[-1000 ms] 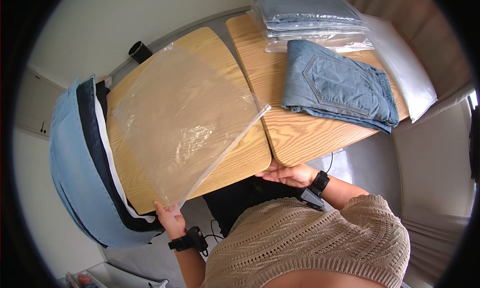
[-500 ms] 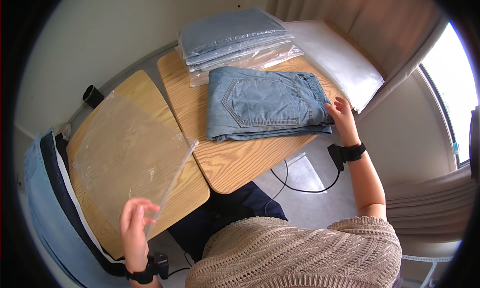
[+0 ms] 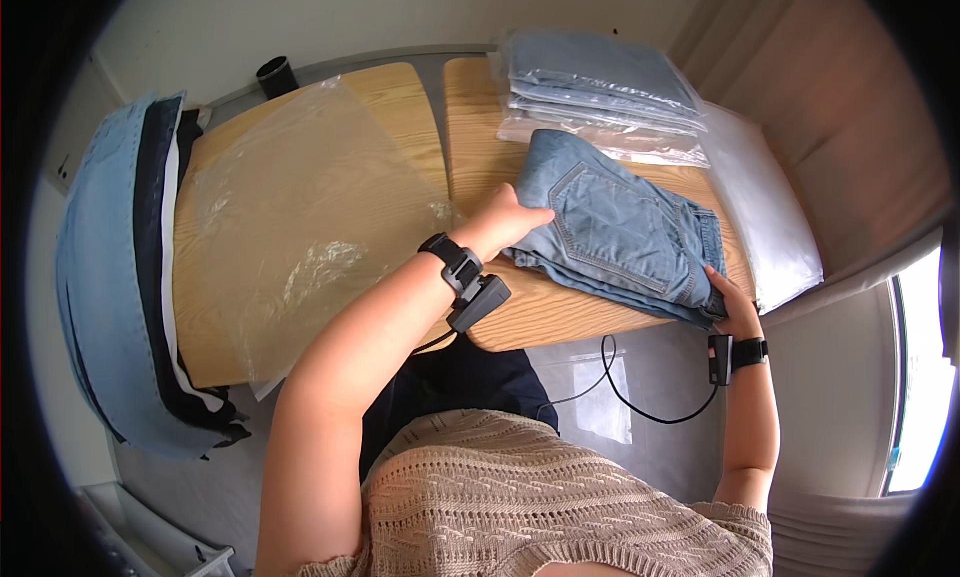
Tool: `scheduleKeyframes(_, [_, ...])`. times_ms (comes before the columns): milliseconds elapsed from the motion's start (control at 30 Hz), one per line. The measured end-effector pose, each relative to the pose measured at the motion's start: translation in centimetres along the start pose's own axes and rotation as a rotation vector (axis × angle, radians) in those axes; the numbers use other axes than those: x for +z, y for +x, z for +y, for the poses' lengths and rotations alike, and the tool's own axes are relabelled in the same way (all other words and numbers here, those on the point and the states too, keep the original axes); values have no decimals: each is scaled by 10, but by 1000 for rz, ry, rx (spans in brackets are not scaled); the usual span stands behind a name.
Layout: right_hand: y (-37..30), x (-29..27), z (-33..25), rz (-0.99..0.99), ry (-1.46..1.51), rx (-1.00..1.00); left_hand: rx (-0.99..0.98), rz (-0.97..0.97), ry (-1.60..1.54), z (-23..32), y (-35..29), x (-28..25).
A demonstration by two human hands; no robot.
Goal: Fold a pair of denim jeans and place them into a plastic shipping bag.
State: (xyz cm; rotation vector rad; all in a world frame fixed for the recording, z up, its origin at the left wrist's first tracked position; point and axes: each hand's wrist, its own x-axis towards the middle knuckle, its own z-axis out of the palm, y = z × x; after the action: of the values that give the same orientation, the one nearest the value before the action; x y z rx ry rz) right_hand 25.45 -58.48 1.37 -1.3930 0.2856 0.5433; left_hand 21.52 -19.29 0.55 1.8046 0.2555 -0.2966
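Note:
Folded light-blue jeans (image 3: pixel 625 227), with a back pocket facing up, lie on the right wooden tabletop (image 3: pixel 540 312). My left hand (image 3: pixel 508 220) grips their left folded end, thumb on top and the other fingers mostly hidden under the cloth. At the waistband end, my right hand (image 3: pixel 735 302) holds the near corner, its thumb on the denim. The jeans sit at a slant, the left end a little raised. Flat across the left tabletop is a clear plastic zip bag (image 3: pixel 310 202), partly behind my left forearm.
Behind the jeans stands a stack of bagged denim (image 3: pixel 600 82). Flat clear bags (image 3: pixel 770 212) are piled along the right edge. More jeans (image 3: pixel 105 277) hang or lie at the far left. A gap divides the tabletops. A black cable (image 3: pixel 640 412) loops from my right wrist.
My left hand has crossed from beside the clear bag to the jeans and taken hold of their left end. My right hand has closed on the waistband corner. The view has shifted left.

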Motion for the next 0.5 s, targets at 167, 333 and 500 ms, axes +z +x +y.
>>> scheduleKeyframes(167, [15, -5, -18, 2, -64, 28, 38, 74, 222, 3, -66, -24])
scheduleKeyframes(333, [41, -37, 4, -6, -68, 102, 149, 172, 361, -46, -158, -92])
scheduleKeyframes(500, [34, -11, 13, -81, -250, -33, 38, 245, 15, -81, -170, -89])
